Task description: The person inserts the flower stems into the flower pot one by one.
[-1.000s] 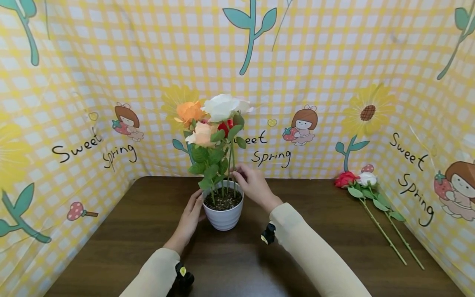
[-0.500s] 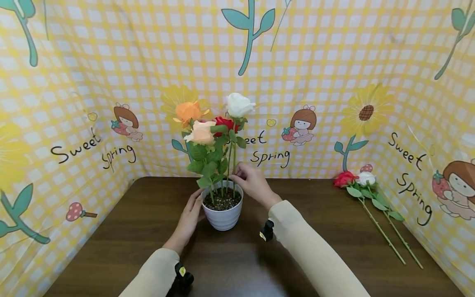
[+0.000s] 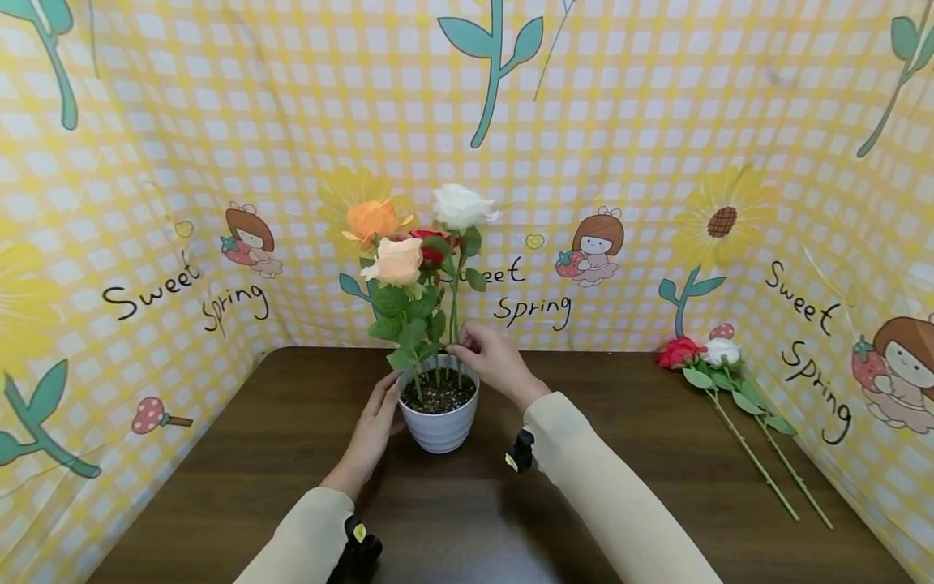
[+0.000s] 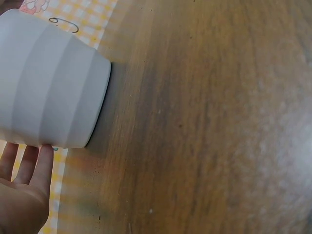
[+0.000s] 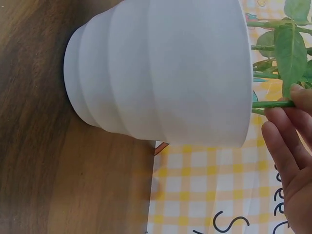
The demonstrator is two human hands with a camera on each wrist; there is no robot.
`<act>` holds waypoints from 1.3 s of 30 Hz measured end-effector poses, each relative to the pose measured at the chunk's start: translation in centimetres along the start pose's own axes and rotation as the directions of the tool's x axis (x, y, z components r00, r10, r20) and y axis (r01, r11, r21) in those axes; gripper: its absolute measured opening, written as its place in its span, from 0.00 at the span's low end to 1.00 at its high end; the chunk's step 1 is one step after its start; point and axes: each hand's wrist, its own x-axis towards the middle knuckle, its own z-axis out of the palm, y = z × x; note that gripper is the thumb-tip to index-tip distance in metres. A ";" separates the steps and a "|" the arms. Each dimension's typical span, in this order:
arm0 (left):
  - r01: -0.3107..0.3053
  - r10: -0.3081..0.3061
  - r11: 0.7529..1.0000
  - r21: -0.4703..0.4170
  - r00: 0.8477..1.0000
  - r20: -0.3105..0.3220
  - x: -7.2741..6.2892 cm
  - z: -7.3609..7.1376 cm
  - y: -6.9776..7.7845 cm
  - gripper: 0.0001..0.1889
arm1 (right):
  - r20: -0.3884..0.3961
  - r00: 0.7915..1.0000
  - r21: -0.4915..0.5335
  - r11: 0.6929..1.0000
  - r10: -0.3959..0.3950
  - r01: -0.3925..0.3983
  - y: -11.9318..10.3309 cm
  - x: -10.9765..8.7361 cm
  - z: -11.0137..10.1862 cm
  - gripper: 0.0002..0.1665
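Note:
A white ribbed flowerpot [image 3: 439,428] with dark soil [image 3: 441,396] stands upright on the table. Artificial roses rise from it: an orange rose [image 3: 374,220], a peach rose [image 3: 398,261], a red rose [image 3: 432,250] and a white rose [image 3: 461,206]. My left hand [image 3: 370,430] rests its straight fingers [image 4: 44,165] against the pot's left side; its thumb is hidden. Above the right rim, my right hand [image 3: 496,361] pinches the white rose's green stem [image 5: 270,104] between thumb and fingertips, low down near the soil.
At the table's right side lie a loose red rose [image 3: 681,354] and a loose white rose [image 3: 722,352], their long stems pointing toward the front. Yellow checked cloth [image 3: 620,122] encloses the dark wooden table [image 3: 277,438] at the back and both sides.
The white rose's bloom swings right, then back a little left, and the red rose behind shifts left. My right hand moves slightly left with the stem; my left hand stays against the pot.

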 end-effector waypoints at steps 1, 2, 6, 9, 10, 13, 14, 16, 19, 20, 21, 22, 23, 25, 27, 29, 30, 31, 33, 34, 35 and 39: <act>0.002 -0.002 1.000 0.000 1.000 0.000 0.0 0.0 0.0 0.29 | 0.011 1.000 0.004 1.000 -0.004 0.004 0.0 0.0 0.0 0.15; 0.004 -0.004 1.000 0.002 1.000 0.000 0.1 0.0 0.1 0.29 | 0.020 1.000 0.011 1.000 -0.008 0.008 -0.1 0.0 0.0 0.15; 0.017 -0.017 1.000 0.012 1.000 -0.013 0.1 0.1 0.2 0.30 | 0.048 0.999 0.014 1.000 -0.023 0.022 -0.3 0.1 0.0 0.12; 0.026 -0.025 1.000 0.018 0.999 -0.036 0.1 0.2 0.2 0.30 | 0.054 0.998 0.000 1.000 -0.023 0.023 -0.4 0.1 0.0 0.11; 0.026 -0.025 0.999 0.019 0.999 -0.042 0.1 0.3 0.2 0.30 | 0.057 0.998 -0.001 1.000 -0.018 0.018 -0.5 0.0 0.0 0.11; 0.024 -0.023 1.000 0.020 0.998 -0.052 0.0 0.3 0.1 0.29 | 0.066 0.998 0.018 1.000 0.024 -0.025 -0.6 -0.1 0.0 0.11; 0.023 -0.022 1.000 0.020 0.998 -0.053 0.0 0.3 0.0 0.29 | 0.069 0.997 0.023 0.999 0.043 -0.044 -0.7 -0.2 0.0 0.11; 0.018 -0.017 1.000 0.022 0.999 -0.049 0.0 0.3 -0.1 0.30 | 0.071 0.995 0.029 0.997 0.076 -0.078 -0.7 -0.3 0.0 0.11; 0.017 -0.016 1.000 0.024 0.999 -0.049 0.1 0.2 -0.1 0.29 | 0.063 0.993 0.020 0.994 0.102 -0.104 -0.6 -0.3 0.0 0.10; 0.020 -0.018 1.000 0.024 0.999 -0.048 0.2 0.2 -0.1 0.29 | 0.056 0.993 0.009 0.995 0.102 -0.103 -0.6 -0.3 -0.1 0.11; 0.021 -0.020 1.000 0.022 0.999 -0.047 0.2 0.2 -0.1 0.29 | 0.047 0.994 -0.001 0.995 0.102 -0.102 -0.5 -0.3 -0.1 0.11; 0.024 -0.023 1.000 0.020 0.999 -0.044 0.2 0.1 -0.1 0.29 | 0.040 0.994 -0.011 0.995 0.104 -0.104 -0.4 -0.3 -0.1 0.12; 0.030 -0.029 0.999 0.019 0.999 -0.041 0.2 0.1 0.0 0.29 | 0.033 0.994 -0.020 0.994 0.106 -0.106 -0.3 -0.4 -0.2 0.13; 0.040 -0.040 0.999 0.012 0.999 -0.035 -0.1 0.1 0.6 0.28 | 0.024 0.994 -0.024 0.994 0.109 -0.108 -0.1 -0.4 -0.3 0.14; 0.045 -0.045 0.999 0.008 0.998 -0.032 -0.5 0.1 1.5 0.28 | 0.022 0.993 -0.014 0.993 0.114 -0.113 0.1 -0.4 -0.3 0.16; 0.045 -0.044 0.999 0.007 0.998 -0.032 -0.9 0.2 2.4 0.27 | 0.023 0.993 0.004 0.994 0.113 -0.113 0.2 -0.4 -0.4 0.16; 0.043 -0.043 0.999 0.007 0.999 -0.033 -1.0 0.3 2.7 0.26 | 0.024 0.994 0.013 0.994 0.111 -0.111 0.2 -0.4 -0.4 0.16; 0.039 -0.039 0.999 0.008 0.999 -0.034 -1.1 0.3 3.0 0.26 | 0.024 0.994 0.019 0.994 0.108 -0.109 0.3 -0.4 -0.4 0.16; 0.038 -0.037 0.999 0.009 0.999 -0.039 -1.0 0.3 2.7 0.26 | 0.020 0.994 0.029 0.994 0.105 -0.105 0.3 -0.3 -0.3 0.14; 0.036 -0.035 0.999 0.009 0.999 -0.040 -0.8 0.2 2.3 0.26 | 0.017 0.995 0.032 0.994 0.102 -0.103 0.3 -0.3 -0.3 0.14; 0.035 -0.035 0.999 0.009 0.999 -0.042 -0.7 0.2 1.9 0.27 | 0.012 0.995 0.037 0.994 0.100 -0.101 0.3 -0.3 -0.3 0.13; 0.031 -0.030 0.999 0.013 0.998 -0.046 0.1 0.2 0.2 0.28 | -0.005 0.995 0.053 0.993 0.102 -0.102 0.3 -0.4 -0.1 0.10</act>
